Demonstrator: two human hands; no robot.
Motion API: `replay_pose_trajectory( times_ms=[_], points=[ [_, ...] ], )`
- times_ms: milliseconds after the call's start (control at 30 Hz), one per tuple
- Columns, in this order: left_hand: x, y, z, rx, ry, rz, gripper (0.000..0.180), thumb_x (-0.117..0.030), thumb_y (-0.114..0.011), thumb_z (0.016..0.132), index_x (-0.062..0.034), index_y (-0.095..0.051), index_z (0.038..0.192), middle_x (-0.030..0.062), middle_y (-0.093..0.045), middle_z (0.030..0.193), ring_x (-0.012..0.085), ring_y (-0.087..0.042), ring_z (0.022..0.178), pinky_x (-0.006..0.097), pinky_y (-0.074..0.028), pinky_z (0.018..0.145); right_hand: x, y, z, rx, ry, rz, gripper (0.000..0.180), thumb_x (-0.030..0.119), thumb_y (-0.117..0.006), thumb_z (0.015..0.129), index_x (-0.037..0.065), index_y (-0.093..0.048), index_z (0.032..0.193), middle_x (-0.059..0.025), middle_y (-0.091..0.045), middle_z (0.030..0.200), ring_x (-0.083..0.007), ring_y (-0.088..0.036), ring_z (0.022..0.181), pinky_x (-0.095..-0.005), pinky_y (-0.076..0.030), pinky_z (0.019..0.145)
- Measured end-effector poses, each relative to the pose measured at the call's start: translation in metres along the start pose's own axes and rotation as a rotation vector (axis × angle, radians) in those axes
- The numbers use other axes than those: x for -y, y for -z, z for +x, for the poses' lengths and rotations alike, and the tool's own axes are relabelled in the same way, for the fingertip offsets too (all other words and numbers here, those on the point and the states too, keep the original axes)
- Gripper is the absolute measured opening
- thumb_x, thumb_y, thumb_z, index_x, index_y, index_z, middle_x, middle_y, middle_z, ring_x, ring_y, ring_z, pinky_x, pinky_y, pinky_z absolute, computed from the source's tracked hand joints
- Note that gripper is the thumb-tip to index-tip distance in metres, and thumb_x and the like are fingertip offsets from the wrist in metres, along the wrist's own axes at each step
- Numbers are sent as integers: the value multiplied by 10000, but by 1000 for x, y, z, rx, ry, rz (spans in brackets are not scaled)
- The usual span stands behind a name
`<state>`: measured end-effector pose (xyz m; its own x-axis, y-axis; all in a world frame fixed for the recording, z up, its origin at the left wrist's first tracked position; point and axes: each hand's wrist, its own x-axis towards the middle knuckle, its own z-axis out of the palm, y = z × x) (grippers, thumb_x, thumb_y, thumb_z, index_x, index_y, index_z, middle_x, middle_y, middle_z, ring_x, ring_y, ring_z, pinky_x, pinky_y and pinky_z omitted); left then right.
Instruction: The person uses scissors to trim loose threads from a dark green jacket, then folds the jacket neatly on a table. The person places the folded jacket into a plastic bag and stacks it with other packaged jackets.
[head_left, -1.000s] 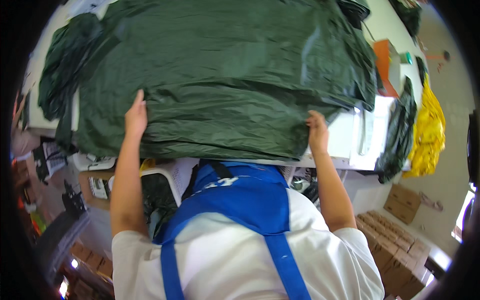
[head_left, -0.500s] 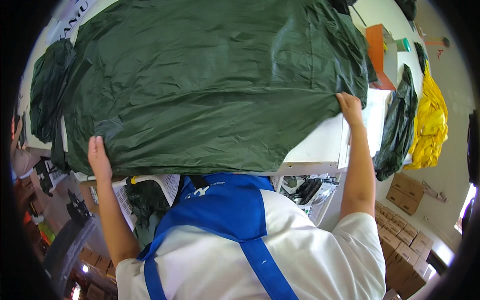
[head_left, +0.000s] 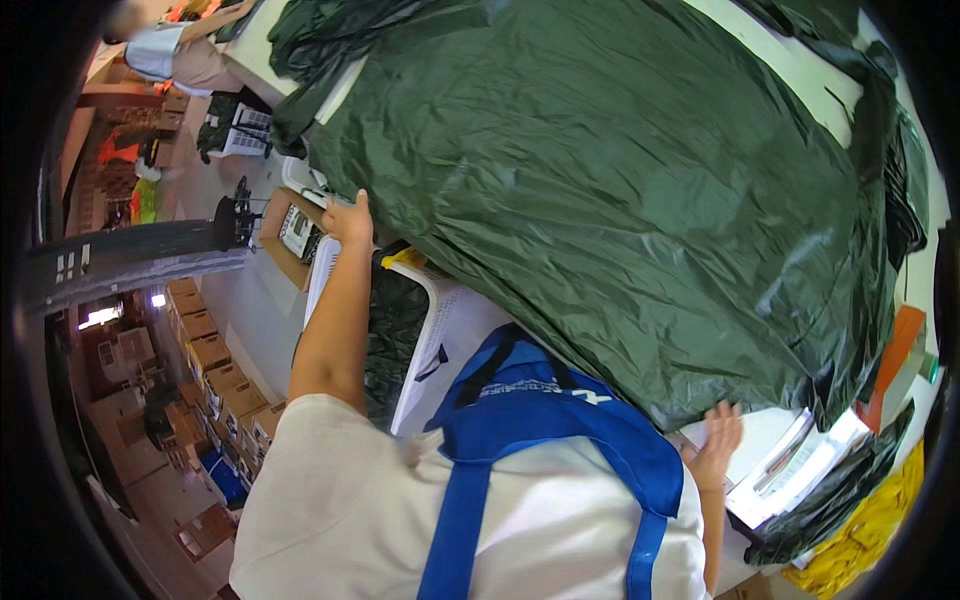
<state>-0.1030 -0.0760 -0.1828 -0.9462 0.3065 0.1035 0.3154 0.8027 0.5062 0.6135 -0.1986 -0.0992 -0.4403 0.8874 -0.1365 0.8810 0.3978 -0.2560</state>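
A large dark green sheet of thin, wrinkled, slightly shiny material (head_left: 600,210) lies spread over the white table (head_left: 745,45), its near edge hanging at the table's front. At that edge on the left is my left hand (head_left: 350,220), thumb raised apart from the fingers, nothing visible in its grasp. My right hand (head_left: 715,440) is at the near right edge of the sheet, fingers spread and the fingertips close to or touching the material. A bunched dark green piece (head_left: 325,45) lies at the far left of the sheet.
Below the table edge stands a white basket (head_left: 435,320) of dark material, beside a cardboard box (head_left: 285,240). Papers (head_left: 800,465), an orange box (head_left: 890,365) and yellow material (head_left: 865,530) are at right. Another person (head_left: 185,55) works far left; a dark post (head_left: 140,255) stands left.
My view has turned to the left. The sheet's lifted right corner now lies lower along the edge, and my right hand has let go of it, its fingers spread.
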Motion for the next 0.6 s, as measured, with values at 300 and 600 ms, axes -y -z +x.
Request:
replay_pose_trajectory(
  times_ms=[300, 600],
  points=[
    [23, -11, 69, 642, 581, -885, 152, -30, -612, 802, -72, -526, 919, 65, -593, 834, 193, -591, 697, 310, -481, 532, 51, -14, 33, 23, -87, -66, 532, 129, -608, 734, 210, -543, 1256, -45, -453, 1363, -323, -360, 1296, -555, -221, 1053],
    [5, 92, 77, 774, 534, -1264, 105, 11, -599, 780, -70, -561, 837, 26, -589, 759, 117, -545, 580, 200, -468, 490, 18, 44, 2, 227, -394, 385, 391, 62, -508, 807, -12, -529, 1190, -164, -513, 1278, -330, -412, 1249, -449, -246, 1082]
  ],
)
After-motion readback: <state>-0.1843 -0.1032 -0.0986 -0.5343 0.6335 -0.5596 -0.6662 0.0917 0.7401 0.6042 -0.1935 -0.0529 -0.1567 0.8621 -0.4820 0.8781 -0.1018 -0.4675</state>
